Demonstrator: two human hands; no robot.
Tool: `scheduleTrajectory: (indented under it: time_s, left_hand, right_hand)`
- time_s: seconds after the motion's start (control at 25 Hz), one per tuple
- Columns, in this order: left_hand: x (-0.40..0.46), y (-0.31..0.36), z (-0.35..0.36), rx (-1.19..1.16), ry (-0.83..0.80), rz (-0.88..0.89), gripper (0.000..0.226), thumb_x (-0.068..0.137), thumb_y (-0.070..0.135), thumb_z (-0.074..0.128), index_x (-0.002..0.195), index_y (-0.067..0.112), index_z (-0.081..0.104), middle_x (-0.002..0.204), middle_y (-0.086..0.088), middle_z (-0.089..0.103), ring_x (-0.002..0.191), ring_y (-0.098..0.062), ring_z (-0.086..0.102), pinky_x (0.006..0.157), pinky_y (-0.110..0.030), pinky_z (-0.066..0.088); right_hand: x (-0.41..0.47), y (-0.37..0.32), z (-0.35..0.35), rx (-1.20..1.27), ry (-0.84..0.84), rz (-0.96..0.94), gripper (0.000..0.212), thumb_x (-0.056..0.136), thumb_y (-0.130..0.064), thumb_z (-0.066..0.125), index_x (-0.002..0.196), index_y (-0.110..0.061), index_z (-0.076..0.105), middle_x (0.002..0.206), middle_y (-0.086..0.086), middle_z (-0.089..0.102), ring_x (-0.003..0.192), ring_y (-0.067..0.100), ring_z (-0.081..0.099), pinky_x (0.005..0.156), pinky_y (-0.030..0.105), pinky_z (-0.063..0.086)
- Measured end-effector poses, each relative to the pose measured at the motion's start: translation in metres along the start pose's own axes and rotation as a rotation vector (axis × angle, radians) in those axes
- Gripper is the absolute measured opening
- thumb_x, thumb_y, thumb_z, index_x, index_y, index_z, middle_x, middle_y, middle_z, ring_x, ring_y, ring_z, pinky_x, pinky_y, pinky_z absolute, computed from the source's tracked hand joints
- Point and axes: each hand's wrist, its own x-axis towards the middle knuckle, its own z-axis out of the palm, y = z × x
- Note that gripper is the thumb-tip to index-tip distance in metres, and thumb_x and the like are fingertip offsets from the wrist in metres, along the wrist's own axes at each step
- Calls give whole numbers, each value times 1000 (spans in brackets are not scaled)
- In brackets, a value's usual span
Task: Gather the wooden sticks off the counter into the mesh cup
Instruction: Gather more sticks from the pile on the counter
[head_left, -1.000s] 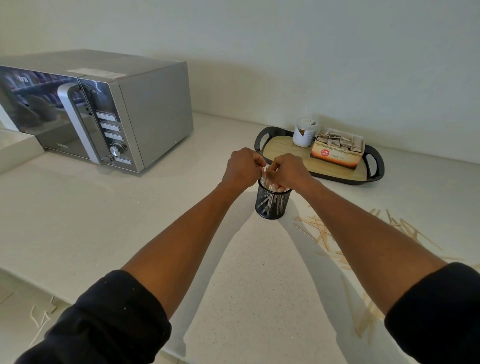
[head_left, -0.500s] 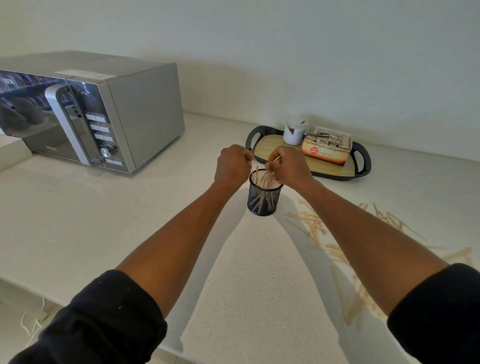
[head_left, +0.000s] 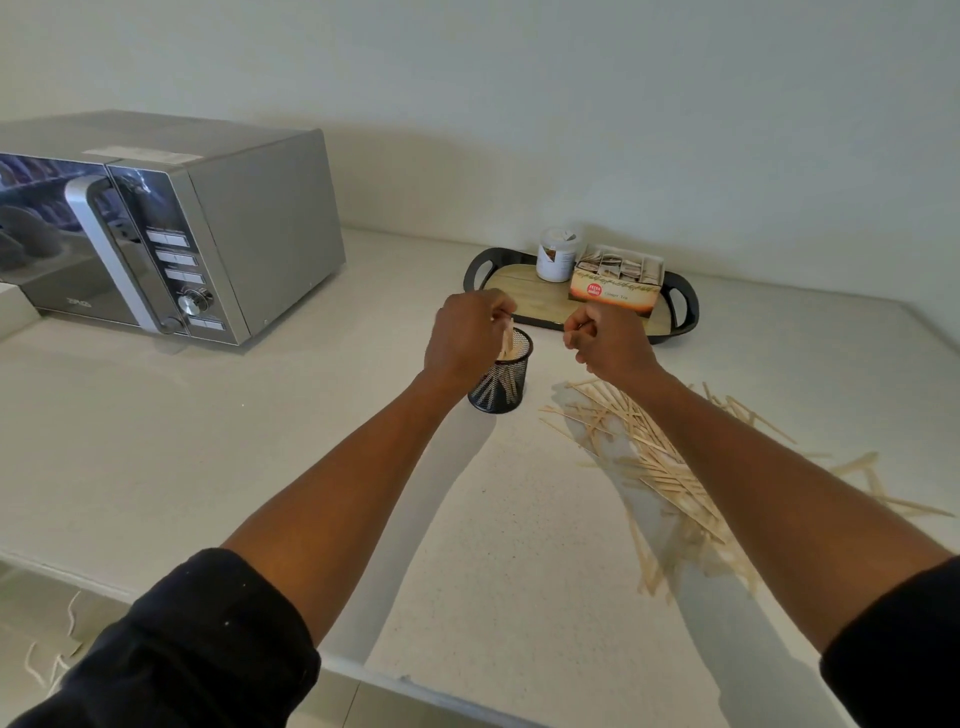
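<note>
Pinching a few sticks (head_left: 506, 338) over the cup (head_left: 503, 376), my left hand (head_left: 467, 338) is lowering them in. Just right of that grip, my right hand (head_left: 608, 345) is curling empty. Below it, loose sticks (head_left: 644, 457) are lying scattered on the counter (head_left: 208, 441); beyond, a tray (head_left: 680, 312) is sitting.

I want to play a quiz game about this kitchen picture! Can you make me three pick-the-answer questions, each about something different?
1. Where is the mesh cup?
A. on the tray
B. on the counter, under the left hand
C. on the microwave

2. What colour is the cup?
A. black
B. red
C. white

3. What is the left hand doing?
A. lying flat
B. pinching wooden sticks over the cup
C. holding the tray

Answers: 1 B, it stands on the counter below that hand. 2 A, its mesh is black. 3 B, sticks hang from its fingers into the cup.
</note>
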Motion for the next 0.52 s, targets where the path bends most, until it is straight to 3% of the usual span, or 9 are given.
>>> scheduleTrajectory:
  time_s: [0.16, 0.32, 0.52]
  left_hand:
    - [-21, 33, 29, -58, -199, 204, 19, 90, 15, 65, 107, 18, 72, 99, 4, 74, 78, -1, 61, 78, -22, 52]
    - [-38, 38, 61, 15, -488, 159, 30, 83, 12, 72, 112, 20, 70, 110, 1, 71, 84, -4, 60, 82, -24, 51]
    - [-54, 29, 86, 173, -598, 165, 29, 80, 19, 76, 108, 22, 70, 113, 0, 65, 90, -10, 56, 79, -24, 45]
  right_hand:
    - [-23, 32, -20, -66, -5, 41, 9, 84, -13, 68, 86, -21, 67, 82, -4, 68, 77, 16, 66, 75, 29, 50]
    - [-46, 63, -36, -132, -2, 124, 11, 85, -12, 66, 91, -21, 69, 88, -2, 68, 84, 15, 63, 77, 25, 45]
    - [-70, 100, -56, -209, -44, 212, 20, 86, -4, 58, 96, -16, 70, 101, 2, 70, 96, 19, 63, 83, 29, 49]
